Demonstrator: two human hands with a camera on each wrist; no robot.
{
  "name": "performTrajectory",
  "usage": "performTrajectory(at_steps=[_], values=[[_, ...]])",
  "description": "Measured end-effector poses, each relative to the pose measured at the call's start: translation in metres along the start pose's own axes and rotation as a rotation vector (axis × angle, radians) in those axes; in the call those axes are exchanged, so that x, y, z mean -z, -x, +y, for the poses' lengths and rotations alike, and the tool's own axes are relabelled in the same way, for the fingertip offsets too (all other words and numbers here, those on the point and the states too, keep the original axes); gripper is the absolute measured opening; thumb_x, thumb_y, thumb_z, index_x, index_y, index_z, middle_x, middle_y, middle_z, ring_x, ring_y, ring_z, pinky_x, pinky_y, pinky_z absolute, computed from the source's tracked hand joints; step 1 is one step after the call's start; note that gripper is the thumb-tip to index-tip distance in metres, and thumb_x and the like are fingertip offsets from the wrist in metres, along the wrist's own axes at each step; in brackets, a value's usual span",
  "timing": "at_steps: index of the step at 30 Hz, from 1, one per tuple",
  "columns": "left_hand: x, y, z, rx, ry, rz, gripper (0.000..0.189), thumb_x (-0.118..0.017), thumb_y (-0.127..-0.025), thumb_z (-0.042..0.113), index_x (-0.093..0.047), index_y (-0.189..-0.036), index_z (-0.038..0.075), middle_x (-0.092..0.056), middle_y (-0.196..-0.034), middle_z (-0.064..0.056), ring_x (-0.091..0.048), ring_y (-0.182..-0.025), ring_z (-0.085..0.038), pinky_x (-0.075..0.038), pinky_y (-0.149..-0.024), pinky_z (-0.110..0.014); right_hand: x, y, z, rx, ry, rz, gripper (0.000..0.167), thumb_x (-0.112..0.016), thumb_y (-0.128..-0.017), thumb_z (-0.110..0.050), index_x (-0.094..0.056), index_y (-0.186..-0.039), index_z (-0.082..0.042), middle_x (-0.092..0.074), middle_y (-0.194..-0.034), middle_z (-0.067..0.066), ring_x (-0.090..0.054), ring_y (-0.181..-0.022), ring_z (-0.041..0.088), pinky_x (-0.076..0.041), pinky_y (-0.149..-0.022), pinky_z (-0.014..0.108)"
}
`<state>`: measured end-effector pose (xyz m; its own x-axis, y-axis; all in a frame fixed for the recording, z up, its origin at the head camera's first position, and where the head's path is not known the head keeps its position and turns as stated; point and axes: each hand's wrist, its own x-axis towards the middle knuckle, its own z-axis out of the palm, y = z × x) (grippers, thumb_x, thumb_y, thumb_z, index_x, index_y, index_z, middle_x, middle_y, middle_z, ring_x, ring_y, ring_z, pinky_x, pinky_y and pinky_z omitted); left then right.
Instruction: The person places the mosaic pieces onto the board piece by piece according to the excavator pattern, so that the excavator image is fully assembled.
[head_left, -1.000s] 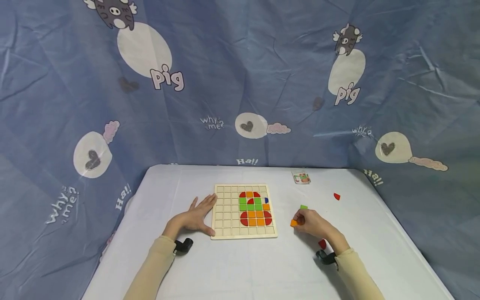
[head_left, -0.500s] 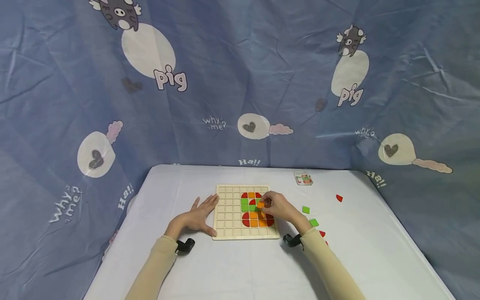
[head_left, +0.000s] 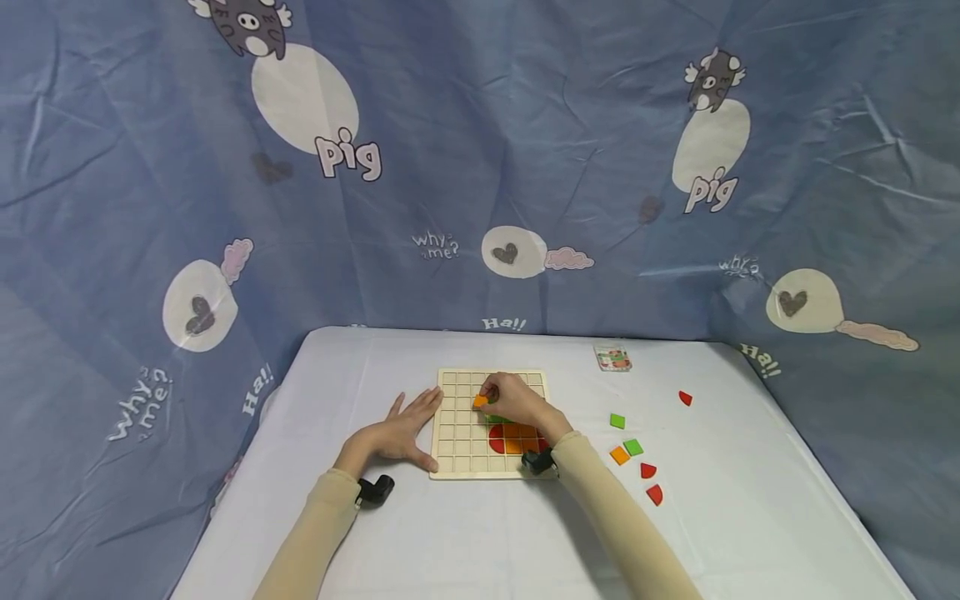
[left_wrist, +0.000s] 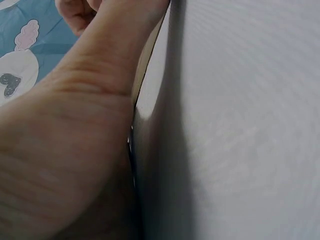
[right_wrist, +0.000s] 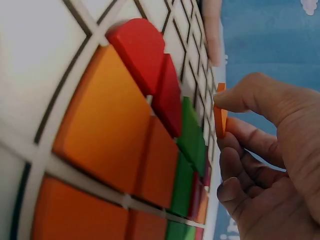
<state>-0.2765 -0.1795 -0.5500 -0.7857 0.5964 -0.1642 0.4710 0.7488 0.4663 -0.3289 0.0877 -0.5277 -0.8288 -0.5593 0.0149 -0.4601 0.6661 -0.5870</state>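
A wooden grid board point(head_left: 459, 435) lies on the white table, with red, orange and green tiles point(head_left: 516, 437) set in its right half. My right hand point(head_left: 504, 397) reaches over the board and pinches an orange tile point(head_left: 480, 401) between thumb and forefinger, just above the grid. In the right wrist view the orange tile point(right_wrist: 220, 117) stands on edge in my fingertips point(right_wrist: 239, 99), over the laid tiles point(right_wrist: 107, 130). My left hand point(head_left: 401, 433) lies flat on the table with its fingers straight, touching the board's left edge. The left wrist view shows mostly my forearm point(left_wrist: 65, 140) against the board's edge.
Loose tiles lie right of the board: a green one point(head_left: 617, 421), an orange one point(head_left: 619, 455), another green one point(head_left: 633, 447), two red ones point(head_left: 651, 483) and a far red one point(head_left: 685, 398). A small card point(head_left: 612, 358) sits at the back. A blue printed cloth surrounds the table.
My right hand picked an orange tile from the table at the right and carried it left over the board, past the laid tiles. The left hand stayed put.
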Motion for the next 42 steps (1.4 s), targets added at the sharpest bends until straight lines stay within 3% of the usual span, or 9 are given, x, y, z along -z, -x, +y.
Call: performTrajectory(at_steps=[17,31,42], values=[[0.0,0.0,0.001,0.008,0.02,-0.005,0.132,-0.078,-0.064,0.065,-0.004,-0.155,0.004,0.002,-0.163,-0.013,0.002,-0.151,-0.031,0.011,-0.116,-0.062,-0.003,-0.01,0.002,-0.021,0.036,-0.046,0.018,-0.076,-0.084,-0.016,-0.07,-0.101,-0.013,-0.067,-0.099,-0.003,-0.06,-0.09,0.009,-0.053,-0.083,0.025],[0.0,0.0,0.001,0.007,0.021,-0.015,0.132,-0.077,-0.064,0.066,-0.004,-0.155,0.005,0.003,-0.164,-0.01,0.003,-0.151,-0.029,0.012,-0.116,-0.061,0.002,-0.013,-0.001,-0.031,0.064,-0.088,0.015,-0.077,-0.082,-0.016,-0.07,-0.096,-0.012,-0.066,-0.095,-0.003,-0.058,-0.082,0.007,-0.052,-0.077,0.024],[0.002,0.002,0.002,0.009,0.008,-0.019,0.131,-0.077,-0.064,0.066,-0.004,-0.155,0.006,0.003,-0.164,-0.01,0.003,-0.151,-0.03,0.012,-0.117,-0.061,0.002,-0.013,-0.002,-0.014,0.032,-0.085,0.018,-0.076,-0.084,-0.018,-0.07,-0.1,-0.012,-0.065,-0.098,-0.003,-0.059,-0.083,0.007,-0.053,-0.076,0.022]])
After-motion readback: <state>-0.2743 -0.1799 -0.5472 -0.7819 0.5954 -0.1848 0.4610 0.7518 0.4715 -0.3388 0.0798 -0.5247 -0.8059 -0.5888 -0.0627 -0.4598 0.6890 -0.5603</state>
